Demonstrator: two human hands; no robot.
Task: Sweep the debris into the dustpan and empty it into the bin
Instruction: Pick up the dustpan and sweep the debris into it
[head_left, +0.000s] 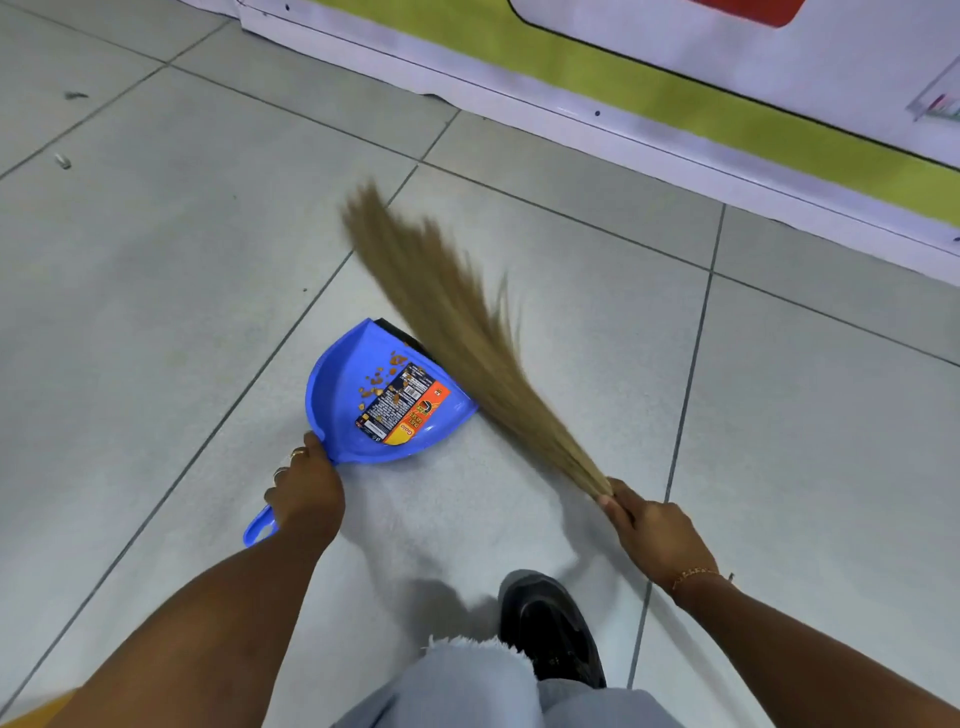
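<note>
A blue plastic dustpan (337, 400) lies on the grey tiled floor, its mouth facing up and right. Small orange-brown debris (376, 382) is scattered inside it, over a printed label. My left hand (306, 493) grips the dustpan's handle, whose blue end sticks out below my fist. My right hand (649, 530) holds the bound end of a straw broom (457, 322). The bristles fan out up and left, blurred, crossing the dustpan's open edge. No bin is in view.
A white wall panel (519, 98) with a green stripe runs along the floor's far right side. Two small scraps (63, 161) lie on the tiles at the far left. My black shoe (550, 629) and a light trouser leg are at the bottom centre.
</note>
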